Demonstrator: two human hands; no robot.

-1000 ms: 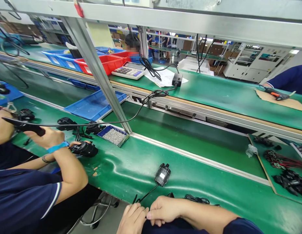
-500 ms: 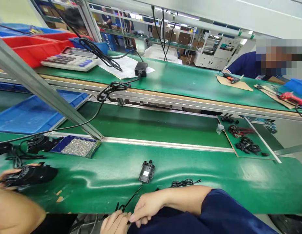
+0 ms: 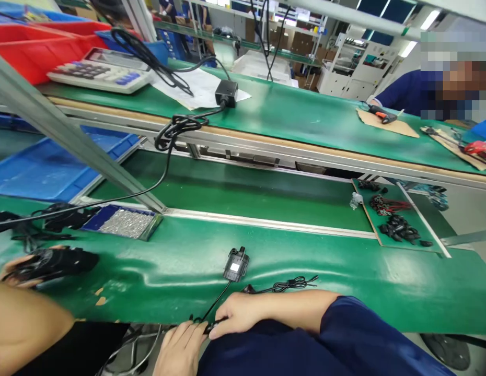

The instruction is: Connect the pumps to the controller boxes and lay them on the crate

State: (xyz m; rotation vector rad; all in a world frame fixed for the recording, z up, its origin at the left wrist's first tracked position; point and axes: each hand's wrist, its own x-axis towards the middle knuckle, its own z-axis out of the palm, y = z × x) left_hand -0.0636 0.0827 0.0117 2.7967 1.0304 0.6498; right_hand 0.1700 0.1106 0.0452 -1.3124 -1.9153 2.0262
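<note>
right hand [image 3: 237, 316]: fingers pinched shut on the thin black cable [image 3: 217, 303], right at the near edge of the green-matted table [image 3: 345, 292]
left hand [image 3: 180, 347]: fingers curled against the same cable end (can't tell if it's really gripping), so the loose end sits between both hands
small black plastic unit with a white label [image 3: 235, 265]: lying on the table just ahead, tethered by that cable
nearby: coiled black wire [image 3: 288, 285] beside the right wrist

left hand [image 3: 179, 349], right hand [image 3: 240, 315], pinched, close together
</note>
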